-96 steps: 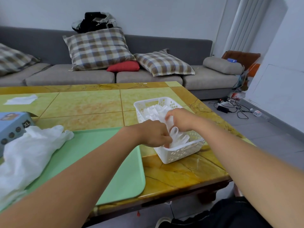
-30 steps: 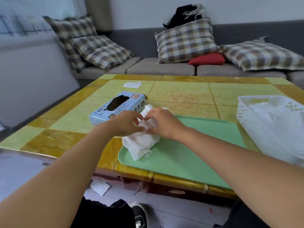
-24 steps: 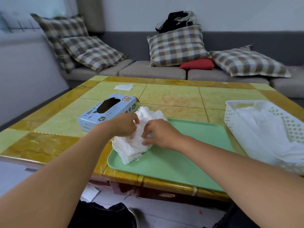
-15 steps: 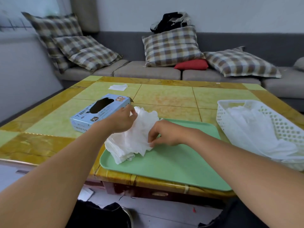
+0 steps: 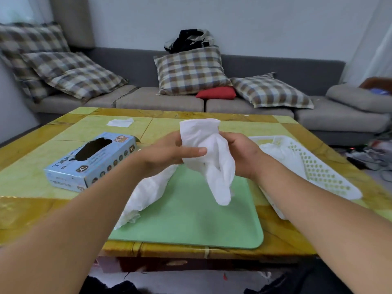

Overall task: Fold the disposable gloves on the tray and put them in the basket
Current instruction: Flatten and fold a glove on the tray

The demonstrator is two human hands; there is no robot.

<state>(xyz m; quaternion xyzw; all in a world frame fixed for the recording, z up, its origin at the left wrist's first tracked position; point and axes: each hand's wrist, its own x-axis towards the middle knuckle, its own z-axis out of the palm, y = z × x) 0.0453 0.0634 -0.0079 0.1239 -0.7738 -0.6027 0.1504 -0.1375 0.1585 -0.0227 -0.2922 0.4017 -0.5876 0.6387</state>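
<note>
1. Holding one white disposable glove (image 5: 209,158) up at mid-frame, the left hand (image 5: 169,152) pinches its near edge with thumb laid flat across it, and the right hand (image 5: 241,154) curls round its far side; the glove's fingers dangle above the green tray (image 5: 191,219).
2. Folding well probably means smoothing the limp film flat first, then doubling cuff to fingertips while both hands keep tension (thin plastic springs open easily).
3. More unfolded gloves (image 5: 146,194) lie heaped on the tray's left part, below the left wrist.
4. At right of frame, the white perforated basket (image 5: 318,168) already contains white gloves.
5. Left of centre, the blue XL glove box (image 5: 91,160) lies on the tiled table (image 5: 31,166), its opening dark; contents cannot be told.
</note>
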